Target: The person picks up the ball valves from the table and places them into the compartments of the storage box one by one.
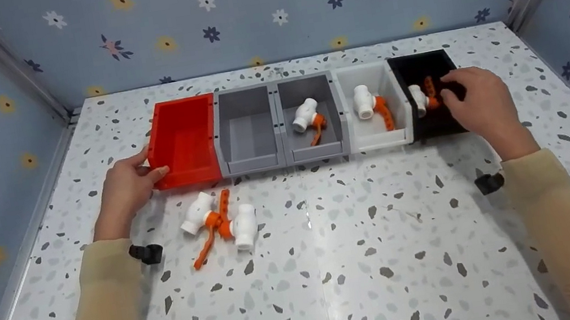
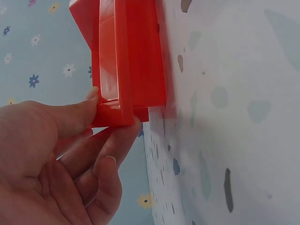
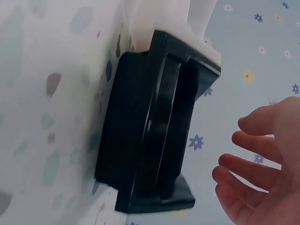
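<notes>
At the left end of a joined row of bins, my left hand (image 1: 124,191) pinches the near left corner of the red bin (image 1: 181,133). In the left wrist view its thumb lies over the rim of the red bin (image 2: 136,61), fingers behind and below. My right hand (image 1: 486,96) is over the right edge of the black bin (image 1: 440,127). Apart from the bin in the right wrist view, its fingers (image 3: 253,173) are loosely bent around nothing. A white ball valve (image 1: 417,100) with an orange handle lies in the black bin.
Between the end bins are an unoccupied grey bin (image 1: 248,123), a grey bin (image 1: 318,152) and a white bin (image 1: 380,141). The latter two hold one valve (image 1: 305,115) and one valve (image 1: 363,103). Two valves (image 1: 245,226) lie on the speckled table (image 1: 347,264). Flowered panels (image 1: 261,9) enclose it.
</notes>
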A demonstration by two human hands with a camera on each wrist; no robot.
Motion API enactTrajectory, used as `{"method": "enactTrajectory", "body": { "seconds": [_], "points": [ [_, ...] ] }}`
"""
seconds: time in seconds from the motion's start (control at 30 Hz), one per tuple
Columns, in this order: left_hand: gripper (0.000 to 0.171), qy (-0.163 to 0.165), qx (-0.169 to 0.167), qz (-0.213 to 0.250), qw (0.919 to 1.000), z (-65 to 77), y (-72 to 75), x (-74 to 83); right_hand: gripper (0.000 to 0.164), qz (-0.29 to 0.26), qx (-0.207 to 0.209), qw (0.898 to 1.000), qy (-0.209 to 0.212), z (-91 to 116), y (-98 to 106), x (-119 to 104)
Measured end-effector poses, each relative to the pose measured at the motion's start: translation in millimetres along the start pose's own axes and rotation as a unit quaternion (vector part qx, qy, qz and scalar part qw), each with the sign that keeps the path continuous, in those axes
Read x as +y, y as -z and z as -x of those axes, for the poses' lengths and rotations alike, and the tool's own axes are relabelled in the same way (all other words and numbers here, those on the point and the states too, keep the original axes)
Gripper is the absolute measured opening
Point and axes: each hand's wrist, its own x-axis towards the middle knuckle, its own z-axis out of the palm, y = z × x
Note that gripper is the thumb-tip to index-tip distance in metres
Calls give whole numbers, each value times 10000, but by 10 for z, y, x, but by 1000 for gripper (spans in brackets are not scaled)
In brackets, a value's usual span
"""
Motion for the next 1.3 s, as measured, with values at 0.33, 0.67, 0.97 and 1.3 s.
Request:
{"method": "enactTrajectory", "body": {
  "seconds": [0.33,0.67,0.97,1.3],
  "points": [
    [77,26,53,-22,10000,1,-14,-3,47,16,35,9996,-269,61,18,351],
    [78,-35,67,-73,9999,3,6,1,49,-373,-253,9971,-621,103,-20,571],
    [77,-214,95,-313,9992,2,-39,-34,55,-847,-400,9920,-847,97,-5,690],
    [70,-629,342,-738,9947,36,21,-93,63,-1357,-594,9832,-1063,98,-26,750]
  ]
}}
